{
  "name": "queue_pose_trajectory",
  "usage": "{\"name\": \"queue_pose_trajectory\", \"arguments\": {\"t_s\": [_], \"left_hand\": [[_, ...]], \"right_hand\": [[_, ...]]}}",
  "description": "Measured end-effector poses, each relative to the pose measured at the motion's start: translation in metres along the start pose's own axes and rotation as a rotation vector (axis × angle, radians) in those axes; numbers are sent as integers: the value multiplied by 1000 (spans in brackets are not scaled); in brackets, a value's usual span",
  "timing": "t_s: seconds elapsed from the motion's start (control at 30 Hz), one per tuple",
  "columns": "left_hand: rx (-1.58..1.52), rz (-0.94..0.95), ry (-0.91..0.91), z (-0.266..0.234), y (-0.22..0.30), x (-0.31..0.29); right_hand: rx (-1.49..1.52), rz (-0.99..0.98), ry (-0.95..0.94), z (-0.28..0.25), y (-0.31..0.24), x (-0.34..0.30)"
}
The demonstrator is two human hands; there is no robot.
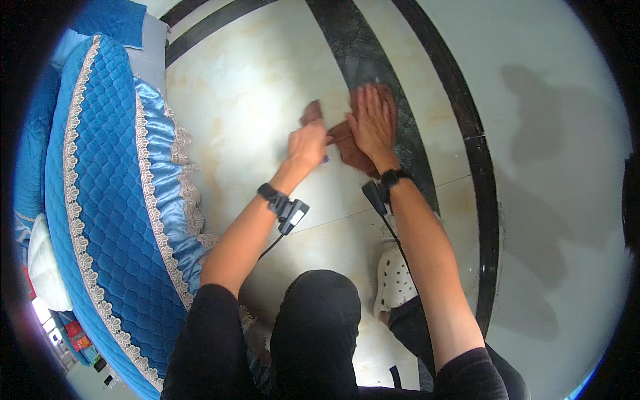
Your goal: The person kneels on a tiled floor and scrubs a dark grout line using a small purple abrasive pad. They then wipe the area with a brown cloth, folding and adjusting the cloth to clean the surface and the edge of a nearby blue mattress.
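Observation:
A brown cloth [355,157] lies on the floor, mostly over the dark stripe, in front of me. My right hand [375,130] is spread flat on it, fingers stretched forward. To its left, my left hand [307,143] is closed round a part of the same cloth, with a brown end sticking out past the knuckles. A strip of cloth runs between the two hands. Slight blur hides the left fingertips, and a small purple bit shows under that hand.
On the left stands a bed with a blue quilted cover [110,200] and lace-edged frill. A pale wall [547,200] with dark skirting [481,160] rises on the right. My white clog [395,280] and dark-trousered knee [317,320] are close below. Cabled devices are strapped to both wrists.

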State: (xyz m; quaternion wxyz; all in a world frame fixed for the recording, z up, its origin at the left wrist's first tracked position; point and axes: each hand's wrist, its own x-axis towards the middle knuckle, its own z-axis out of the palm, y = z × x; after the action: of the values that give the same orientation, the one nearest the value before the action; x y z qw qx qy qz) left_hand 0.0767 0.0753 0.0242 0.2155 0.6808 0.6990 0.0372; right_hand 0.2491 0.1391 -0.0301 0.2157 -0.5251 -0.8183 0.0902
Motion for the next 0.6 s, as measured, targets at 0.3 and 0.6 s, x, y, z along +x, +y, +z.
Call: {"name": "queue_pose_trajectory", "arguments": {"t_s": [0.3, 0.6], "left_hand": [[-202, -462, -69, 13, -95, -201], [-248, -501, -249, 32, -72, -288]], "right_hand": [[96, -494, -244, 32, -173, -75], [324, -620, -474, 28, -222, -205]]}}
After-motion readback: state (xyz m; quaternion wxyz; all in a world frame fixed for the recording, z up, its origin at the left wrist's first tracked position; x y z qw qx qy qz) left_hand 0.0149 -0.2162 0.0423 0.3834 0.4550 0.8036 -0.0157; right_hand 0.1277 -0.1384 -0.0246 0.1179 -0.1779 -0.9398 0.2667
